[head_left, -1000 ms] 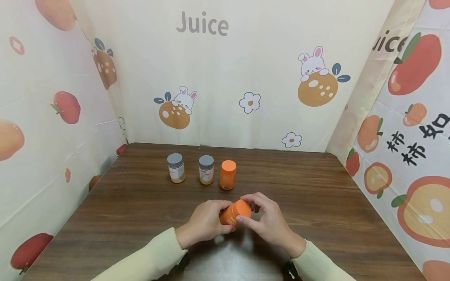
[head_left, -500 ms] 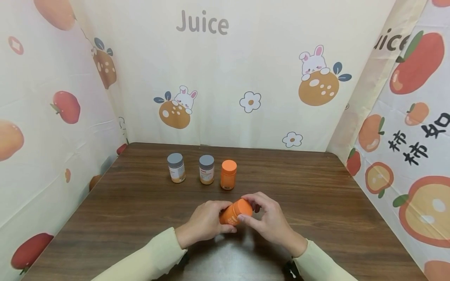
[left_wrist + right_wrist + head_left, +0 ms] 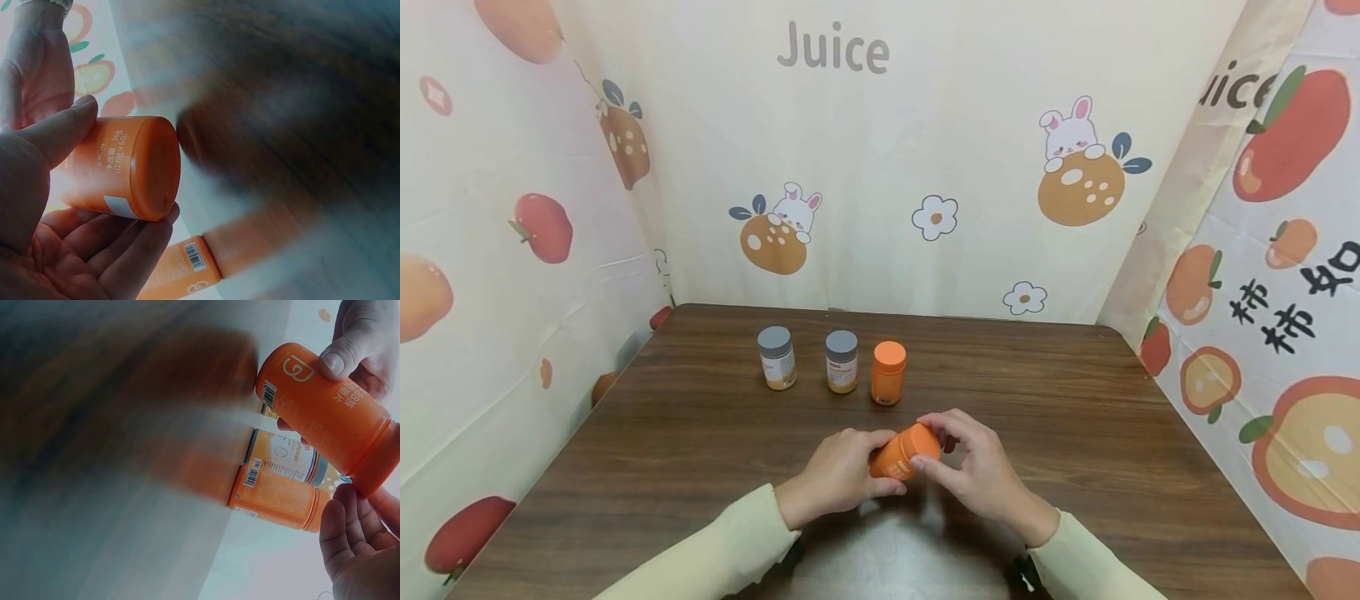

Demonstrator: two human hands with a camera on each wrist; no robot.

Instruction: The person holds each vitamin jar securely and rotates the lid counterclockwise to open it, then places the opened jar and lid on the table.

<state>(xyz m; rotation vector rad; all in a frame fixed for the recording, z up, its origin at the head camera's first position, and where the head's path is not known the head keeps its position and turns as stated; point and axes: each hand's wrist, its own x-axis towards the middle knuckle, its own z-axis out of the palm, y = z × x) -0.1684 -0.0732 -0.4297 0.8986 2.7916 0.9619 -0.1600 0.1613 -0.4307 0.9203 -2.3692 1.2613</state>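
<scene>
An orange bottle is tilted near the front middle of the table, its lid toward the right. My left hand grips its body between thumb and fingers, and in the left wrist view the base of the bottle faces the camera. The right hand pinches the orange lid with thumb and fingertips. White print shows on the bottle's side in the right wrist view. Just behind the hands stands a second orange bottle, upright.
Two bottles with grey lids, one at the left and one in the middle, stand upright in a row with the second orange bottle. Printed cloth hangs behind and beside the brown wooden table.
The held bottle and both hands have shifted very slightly right in the head view. The grip of each hand looks the same, and the standing bottles stay put.
</scene>
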